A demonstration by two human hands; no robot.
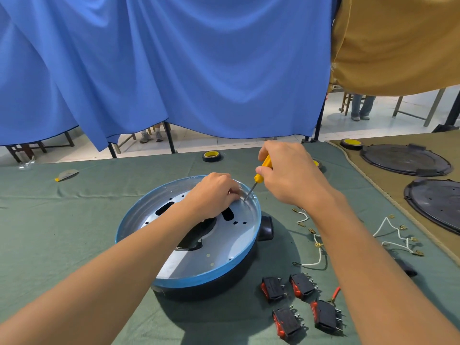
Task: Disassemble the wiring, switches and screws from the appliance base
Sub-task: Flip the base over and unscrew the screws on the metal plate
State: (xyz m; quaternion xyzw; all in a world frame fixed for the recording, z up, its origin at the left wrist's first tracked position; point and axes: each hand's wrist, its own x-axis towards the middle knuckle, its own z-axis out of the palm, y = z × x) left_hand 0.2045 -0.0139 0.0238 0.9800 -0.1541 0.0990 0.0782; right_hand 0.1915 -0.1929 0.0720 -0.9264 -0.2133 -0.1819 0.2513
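From the head camera, looking down on an appliance base (139,217): round, blue-rimmed, silver plate inside, black knob on its right side, set mid-table on a green cloth (74,220).

Reaching over the far inner edge of the base with the left hand (214,195), fingers curled down against the plate close to the rim; impossible to tell any hold beneath them.

Just right of that, gripping a screwdriver (260,176) in the right hand (286,175), fingers and thumb wrapped round the yellow handle, shaft slanting down and left, tip on the plate beside the left fingertips.

Near right of the base, lying apart from one another: four black switches (273,287) with red rockers and bare metal prongs, plus a red wire (335,293) end beside them.

Right of the base: loose white wires (398,235) with brass ends, partly hidden behind the right forearm.

Beyond the base: a tape roll (211,156), black with a yellow core.

Far right of the base, on a tan cloth (388,195): two round black lids (405,159), with moulded marks too faint to read.
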